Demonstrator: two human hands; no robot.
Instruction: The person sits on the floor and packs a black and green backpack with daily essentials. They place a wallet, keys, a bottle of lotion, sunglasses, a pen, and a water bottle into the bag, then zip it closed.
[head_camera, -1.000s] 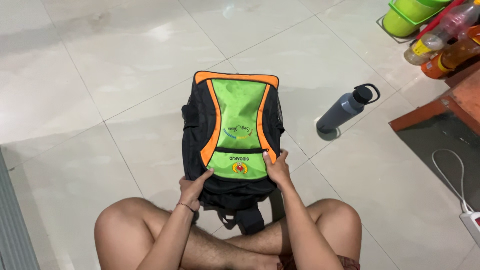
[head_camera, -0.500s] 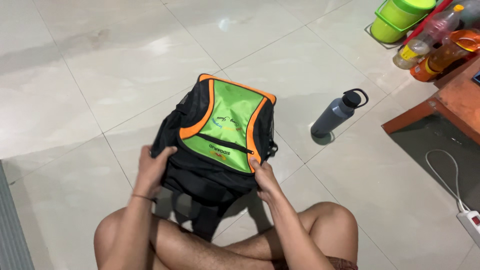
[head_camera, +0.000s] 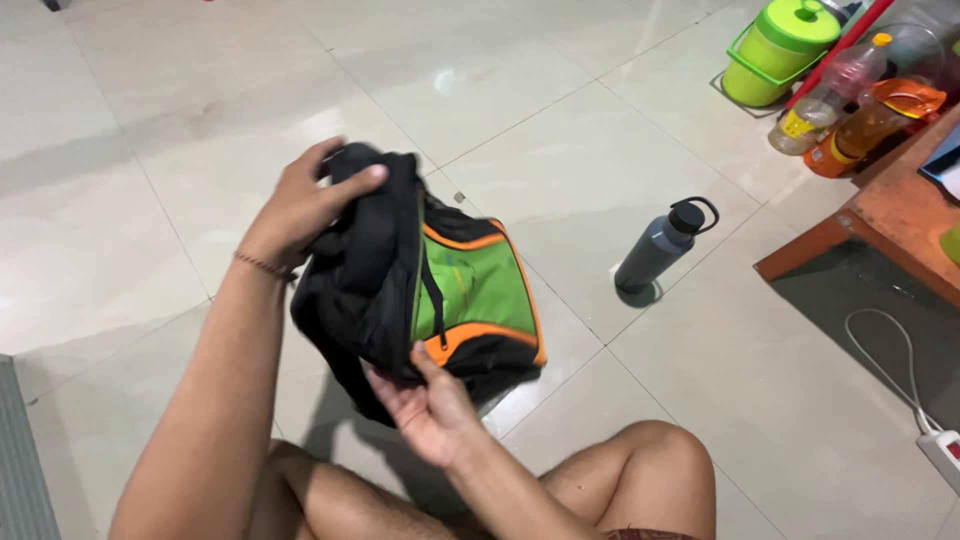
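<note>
Fingers of the left hand (head_camera: 305, 205) clamp the black top edge of one backpack (head_camera: 420, 290), lifting it off the tiled floor (head_camera: 560, 130). The right hand (head_camera: 430, 410) cups the pack's lower edge from beneath, palm up, thumb pressed on the black fabric. The backpack, black with green and orange panels, hangs tilted in front of the crossed legs. At three o'clock from it stands one grey water bottle (head_camera: 660, 245) with a loop cap. At one o'clock sit one green lidded bucket (head_camera: 775, 50) and two plastic bottles (head_camera: 830, 95). At four o'clock lies one white power strip (head_camera: 945, 450).
</note>
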